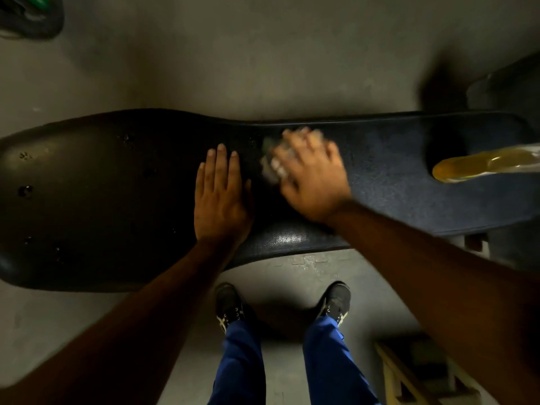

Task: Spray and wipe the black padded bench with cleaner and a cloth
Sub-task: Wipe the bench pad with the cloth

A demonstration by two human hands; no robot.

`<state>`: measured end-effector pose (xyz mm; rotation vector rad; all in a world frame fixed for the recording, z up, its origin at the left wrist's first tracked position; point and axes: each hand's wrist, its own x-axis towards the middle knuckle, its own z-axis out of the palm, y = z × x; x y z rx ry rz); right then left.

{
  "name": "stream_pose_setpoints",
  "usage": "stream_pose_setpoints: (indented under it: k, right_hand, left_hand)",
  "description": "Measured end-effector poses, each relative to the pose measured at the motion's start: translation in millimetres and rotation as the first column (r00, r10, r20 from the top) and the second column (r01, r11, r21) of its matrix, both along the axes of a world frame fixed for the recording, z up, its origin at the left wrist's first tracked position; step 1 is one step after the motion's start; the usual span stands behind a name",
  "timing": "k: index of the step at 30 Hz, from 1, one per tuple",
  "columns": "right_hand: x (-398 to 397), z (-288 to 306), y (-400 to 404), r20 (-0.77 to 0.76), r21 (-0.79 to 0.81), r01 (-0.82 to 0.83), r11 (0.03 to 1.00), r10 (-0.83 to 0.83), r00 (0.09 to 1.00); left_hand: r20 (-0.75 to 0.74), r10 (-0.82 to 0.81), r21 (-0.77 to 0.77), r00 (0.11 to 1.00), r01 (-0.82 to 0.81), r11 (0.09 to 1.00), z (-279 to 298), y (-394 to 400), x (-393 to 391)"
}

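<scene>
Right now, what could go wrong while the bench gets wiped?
The bottle lies on the bench at its right end, beside the wiping right hand; a wide sweep might knock it to the floor. The cloth is a small wad, so bare fingers may rub the cleaner. The left hand, pressed flat, could slip if the pad is wet.

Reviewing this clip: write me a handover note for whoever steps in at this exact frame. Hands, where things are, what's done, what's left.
Left hand: flat, fingers straight, resting on the black padded bench near its middle, bracing.
Right hand: blurred by motion, pressing a pale cloth onto the bench just right of the left hand; exact grip unclear.
Bottle of yellow cleaner: lying on the bench's right end, untouched.
Done: wiping is under way at the narrow middle section. Whether spraying is finished cannot be judged.
Left: probably wipe the wide left end and the right end, moving the bottle aside.
</scene>
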<state>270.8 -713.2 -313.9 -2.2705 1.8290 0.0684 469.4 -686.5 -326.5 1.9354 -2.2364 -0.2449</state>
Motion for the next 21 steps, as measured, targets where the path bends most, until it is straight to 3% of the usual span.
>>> stream_pose_setpoints:
  k: [3,4,6,8,10,12,13,15,17,18,19,21]
  right_hand:
    - [10,0,-29,0.044,-0.005,0.421,0.907,-0.42,0.906]
    - [24,0,-18,0.057,-0.019,0.396,0.918,-0.395,0.917]
    - [41,5,20,0.08,0.005,0.131,0.991,-0.13,0.988]
    - [19,3,32,0.107,0.03,-0.055,0.998,0.052,0.993]
    - [-2,0,7,0.094,-0.016,0.14,0.99,-0.138,0.986]
    - [8,-2,-2,0.079,-0.013,0.428,0.904,-0.426,0.901]
    - [23,0,9,0.066,-0.014,0.448,0.894,-0.447,0.892]
    - [45,6,48,0.05,-0.007,0.23,0.973,-0.229,0.972]
    - [19,2,68,0.029,0.044,-0.013,0.999,0.011,1.0]
    - [0,0,60,0.009,0.02,0.01,1.0,-0.01,1.0]
    - [-13,-4,50,-0.003,-0.012,0.163,0.987,-0.163,0.987]
    - [-4,-3,37,0.034,-0.06,0.539,0.84,-0.538,0.842]
  left_hand:
    - [0.007,0.002,-0.034,1.0,-0.001,0.999,-2,-1,1]
    - [0.007,-0.002,-0.042,1.0,0.002,0.999,-2,-1,1]
    - [0.018,-0.006,-0.034,1.0,0.006,0.999,2,-2,0]
    - [0.047,0.006,0.023,0.999,-0.007,1.0,4,-3,-1]
    - [0.07,0.001,0.043,0.998,-0.004,0.999,0,-4,-2]
    - [0.089,-0.002,0.05,0.996,-0.003,0.999,-1,-4,-2]
    - [0.089,0.003,0.05,0.996,-0.007,0.999,0,-4,-1]
    - [0.087,0.003,0.061,0.996,-0.008,0.998,3,-4,-1]
    - [0.077,-0.007,0.087,0.997,0.0,0.996,5,-3,-1]
    - [0.064,-0.006,0.086,0.998,0.001,0.996,4,-3,-1]
    - [0.05,-0.005,0.072,0.999,0.001,0.997,3,-3,-1]
    - [0.028,0.004,0.04,1.0,-0.005,0.999,0,-3,0]
